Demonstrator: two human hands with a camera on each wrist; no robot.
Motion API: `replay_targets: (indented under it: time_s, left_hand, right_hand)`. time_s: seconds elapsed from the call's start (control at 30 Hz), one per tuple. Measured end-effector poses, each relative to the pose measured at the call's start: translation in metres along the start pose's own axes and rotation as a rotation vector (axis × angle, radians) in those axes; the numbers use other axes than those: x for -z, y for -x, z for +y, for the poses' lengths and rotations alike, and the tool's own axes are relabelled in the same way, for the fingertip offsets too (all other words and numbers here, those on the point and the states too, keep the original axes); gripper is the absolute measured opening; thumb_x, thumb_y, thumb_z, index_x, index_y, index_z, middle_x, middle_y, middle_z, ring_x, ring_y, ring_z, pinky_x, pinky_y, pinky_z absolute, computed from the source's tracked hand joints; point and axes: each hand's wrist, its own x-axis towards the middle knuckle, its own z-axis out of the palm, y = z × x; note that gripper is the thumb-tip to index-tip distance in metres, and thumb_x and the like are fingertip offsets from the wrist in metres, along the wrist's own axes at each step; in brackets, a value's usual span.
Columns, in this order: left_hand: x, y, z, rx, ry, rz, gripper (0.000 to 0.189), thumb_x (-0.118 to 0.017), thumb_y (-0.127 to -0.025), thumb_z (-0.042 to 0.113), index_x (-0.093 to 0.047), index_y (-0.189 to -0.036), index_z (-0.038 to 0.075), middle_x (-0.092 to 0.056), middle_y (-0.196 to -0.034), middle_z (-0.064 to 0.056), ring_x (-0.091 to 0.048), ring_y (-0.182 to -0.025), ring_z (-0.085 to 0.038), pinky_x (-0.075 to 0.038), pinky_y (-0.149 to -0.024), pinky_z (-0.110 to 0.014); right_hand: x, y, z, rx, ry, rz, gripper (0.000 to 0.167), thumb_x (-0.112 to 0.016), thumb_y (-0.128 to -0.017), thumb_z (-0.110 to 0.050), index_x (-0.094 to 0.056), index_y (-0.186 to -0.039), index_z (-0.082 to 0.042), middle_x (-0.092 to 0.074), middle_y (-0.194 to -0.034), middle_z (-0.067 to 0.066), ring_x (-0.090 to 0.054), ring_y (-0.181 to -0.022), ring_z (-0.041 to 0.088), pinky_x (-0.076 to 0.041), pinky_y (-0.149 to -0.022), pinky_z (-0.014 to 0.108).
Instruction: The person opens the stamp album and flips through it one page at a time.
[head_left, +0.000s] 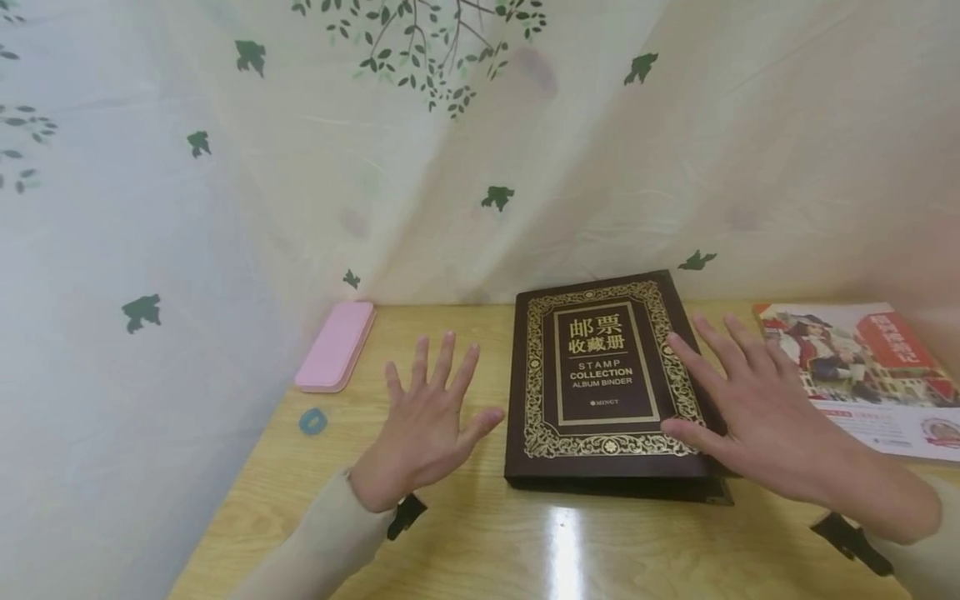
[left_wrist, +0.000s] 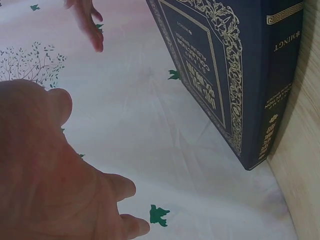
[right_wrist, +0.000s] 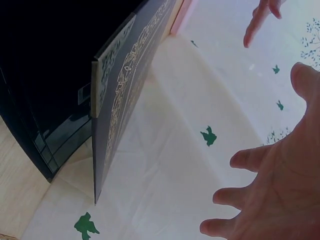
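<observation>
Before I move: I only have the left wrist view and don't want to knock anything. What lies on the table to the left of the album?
Observer: The head view shows a pink case lying there, toward the back of the table.
Operator: Anything nearer the person on that side?
Observer: Yes, a small blue ring lies nearer than the case.
Operator: And on the other side of the album?
Observer: A magazine with a colourful picture lies to its right.
</observation>
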Motion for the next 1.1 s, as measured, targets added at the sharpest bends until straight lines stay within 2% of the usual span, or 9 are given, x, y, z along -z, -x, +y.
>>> replay_targets:
  time_s: [0.2, 0.47, 0.77, 1.0, 1.1]
  left_hand:
    - [0.001, -0.005, 0.004, 0.003, -0.006, -0.007, 0.077, -0.029, -0.093, 0.066, -0.013, -0.153, 0.020, 0.006, -0.155, -0.008, 0.013, -0.139, -0.035, 0.004, -0.098, -0.071]
    - [-0.001, -0.010, 0.006, 0.008, -0.005, -0.015, 0.080, -0.022, -0.091, 0.070, -0.010, -0.153, 0.022, 0.008, -0.155, -0.007, 0.014, -0.139, -0.034, 0.005, -0.098, -0.070]
    - [-0.003, -0.016, 0.008, 0.021, -0.015, -0.041, 0.082, -0.019, -0.090, 0.072, -0.009, -0.153, 0.021, 0.010, -0.154, -0.006, 0.015, -0.138, -0.034, 0.005, -0.098, -0.070]
    - [-0.007, -0.018, 0.007, 0.011, -0.009, -0.028, 0.082, -0.021, -0.090, 0.072, -0.012, -0.153, 0.020, 0.007, -0.155, -0.007, 0.011, -0.140, -0.034, 0.004, -0.099, -0.069]
    - [-0.009, -0.018, 0.007, 0.016, -0.006, -0.028, 0.082, -0.021, -0.090, 0.072, -0.011, -0.153, 0.021, 0.007, -0.155, -0.006, 0.011, -0.140, -0.034, 0.005, -0.099, -0.069]
  right_hand:
    - [-0.002, -0.002, 0.004, -0.014, 0.013, 0.005, 0.093, -0.060, -0.085, -0.057, -0.009, -0.154, -0.020, 0.000, -0.157, 0.015, 0.007, -0.140, 0.039, 0.014, -0.103, 0.057]
    - [-0.004, -0.002, 0.009, -0.027, 0.015, -0.006, 0.093, -0.058, -0.085, -0.058, -0.011, -0.154, -0.017, -0.005, -0.155, 0.020, 0.008, -0.139, 0.042, 0.008, -0.102, 0.063]
    - [-0.004, -0.003, 0.016, -0.047, -0.033, -0.002, 0.091, -0.060, -0.086, -0.054, -0.013, -0.153, -0.017, -0.006, -0.155, 0.020, 0.011, -0.139, 0.039, 0.008, -0.102, 0.064]
    - [-0.006, -0.003, 0.018, -0.043, -0.040, -0.015, 0.091, -0.060, -0.085, -0.056, -0.015, -0.153, -0.016, -0.009, -0.154, 0.021, 0.005, -0.139, 0.043, -0.004, -0.097, 0.071]
    - [-0.008, -0.003, 0.019, -0.044, -0.040, -0.017, 0.091, -0.060, -0.085, -0.056, -0.015, -0.153, -0.015, -0.009, -0.154, 0.021, 0.004, -0.139, 0.044, -0.004, -0.097, 0.072]
